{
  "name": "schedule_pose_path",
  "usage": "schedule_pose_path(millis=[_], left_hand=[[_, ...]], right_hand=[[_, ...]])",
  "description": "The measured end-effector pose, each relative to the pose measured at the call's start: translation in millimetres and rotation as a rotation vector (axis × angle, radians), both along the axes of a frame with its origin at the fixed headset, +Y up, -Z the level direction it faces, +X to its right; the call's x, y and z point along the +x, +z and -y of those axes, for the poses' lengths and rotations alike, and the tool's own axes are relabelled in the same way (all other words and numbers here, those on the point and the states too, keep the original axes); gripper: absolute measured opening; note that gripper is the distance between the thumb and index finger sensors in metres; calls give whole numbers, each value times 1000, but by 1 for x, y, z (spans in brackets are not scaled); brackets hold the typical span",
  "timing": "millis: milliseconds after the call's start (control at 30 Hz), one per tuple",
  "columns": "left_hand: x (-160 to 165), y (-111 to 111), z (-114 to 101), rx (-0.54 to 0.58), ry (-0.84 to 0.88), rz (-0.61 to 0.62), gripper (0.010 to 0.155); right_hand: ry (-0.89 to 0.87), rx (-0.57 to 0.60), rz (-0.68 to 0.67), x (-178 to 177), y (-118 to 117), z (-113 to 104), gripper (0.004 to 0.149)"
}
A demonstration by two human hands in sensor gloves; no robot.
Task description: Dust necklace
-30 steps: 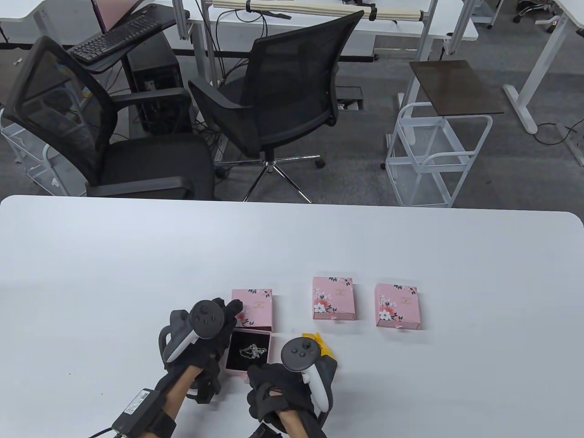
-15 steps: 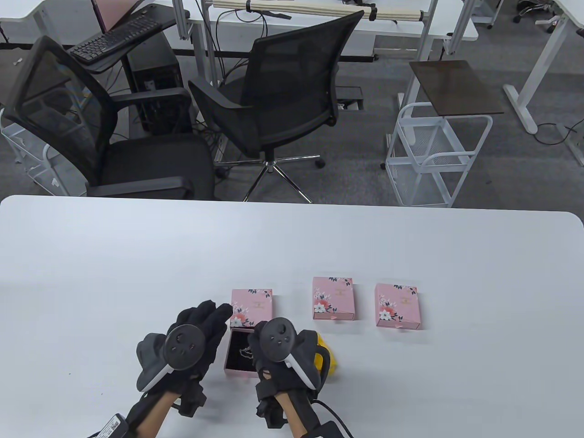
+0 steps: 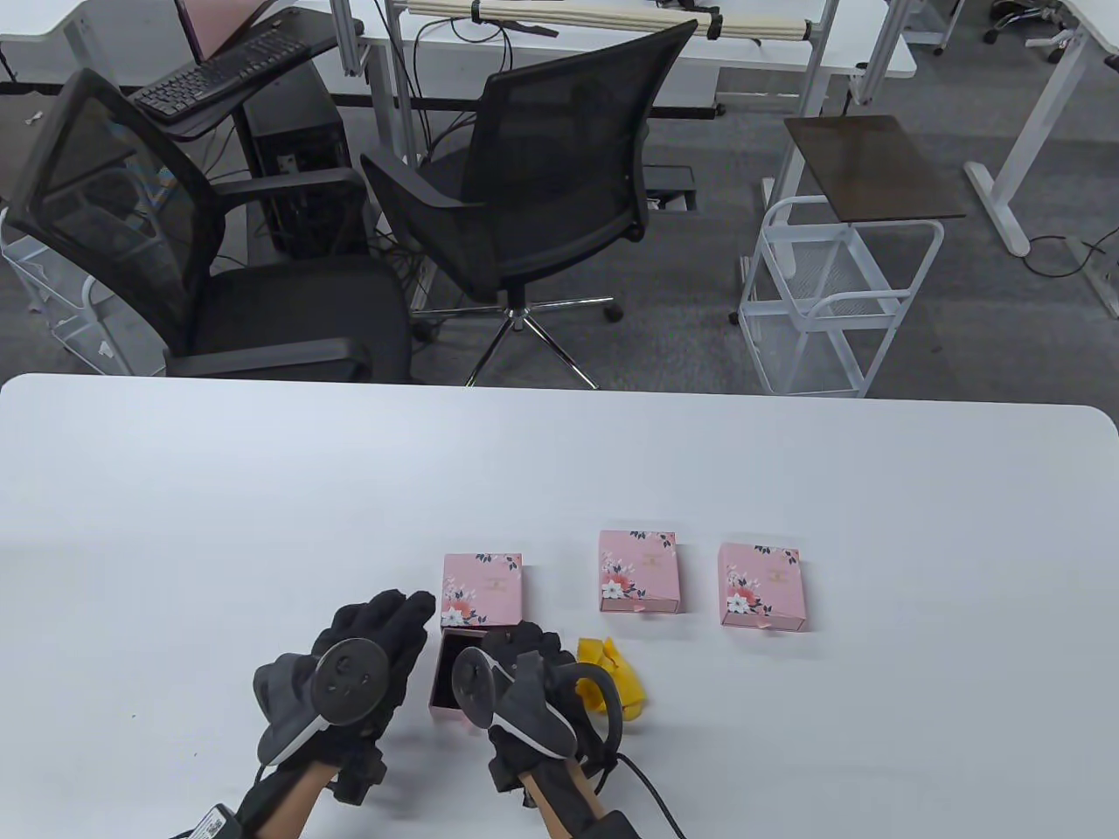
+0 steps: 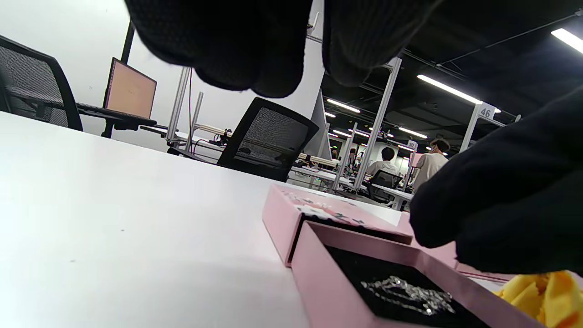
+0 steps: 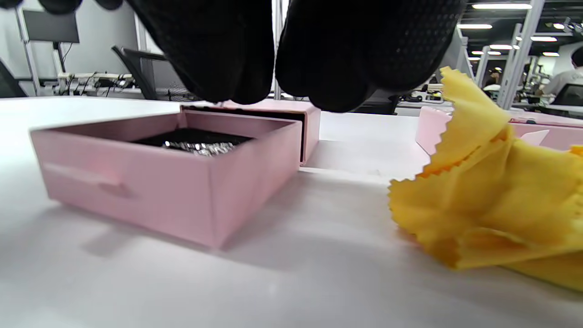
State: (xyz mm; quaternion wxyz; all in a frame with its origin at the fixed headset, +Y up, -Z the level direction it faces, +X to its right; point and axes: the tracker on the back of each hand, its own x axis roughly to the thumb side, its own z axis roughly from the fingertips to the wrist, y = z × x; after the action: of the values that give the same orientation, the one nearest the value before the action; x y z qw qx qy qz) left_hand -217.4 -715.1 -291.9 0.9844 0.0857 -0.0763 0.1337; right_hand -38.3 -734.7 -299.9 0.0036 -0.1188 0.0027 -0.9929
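Observation:
A silver necklace [image 4: 405,296] lies on black padding in an open pink drawer [image 3: 444,696] pulled out of its floral sleeve [image 3: 483,588]. It also shows in the right wrist view [image 5: 198,146]; in the table view my right hand hides it. My right hand [image 3: 516,645] hovers over the drawer, fingertips [image 5: 218,68] just above the necklace and holding nothing. My left hand [image 3: 398,613] lies open beside the drawer's left side, fingers [image 4: 255,50] stretched forward. A crumpled yellow cloth [image 3: 612,683] lies on the table right of the drawer, also in the right wrist view [image 5: 492,191].
Two more closed pink floral boxes [image 3: 638,571] [image 3: 761,585] stand to the right on the white table [image 3: 262,489]. Office chairs [image 3: 533,183] and a white wire cart [image 3: 830,297] stand beyond the far edge.
My right hand moved left off the yellow cloth and now hangs over the open drawer, covering the necklace. The cloth lies uncovered. My left hand drew back from the sleeve and opened flat.

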Motion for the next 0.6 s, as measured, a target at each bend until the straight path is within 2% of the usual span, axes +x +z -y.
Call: schedule_pose_path(millis=[200, 467, 600], left_hand=[[1, 1, 1, -1, -11, -2, 45], [-2, 0, 3, -17, -15, -16, 45], [-2, 0, 2, -20, -17, -17, 45]], right_hand=[[92, -21, 11, -4, -1, 5, 41], [147, -59, -4, -8, -2, 13, 43], [152, -40, -2, -11, -2, 15, 43]])
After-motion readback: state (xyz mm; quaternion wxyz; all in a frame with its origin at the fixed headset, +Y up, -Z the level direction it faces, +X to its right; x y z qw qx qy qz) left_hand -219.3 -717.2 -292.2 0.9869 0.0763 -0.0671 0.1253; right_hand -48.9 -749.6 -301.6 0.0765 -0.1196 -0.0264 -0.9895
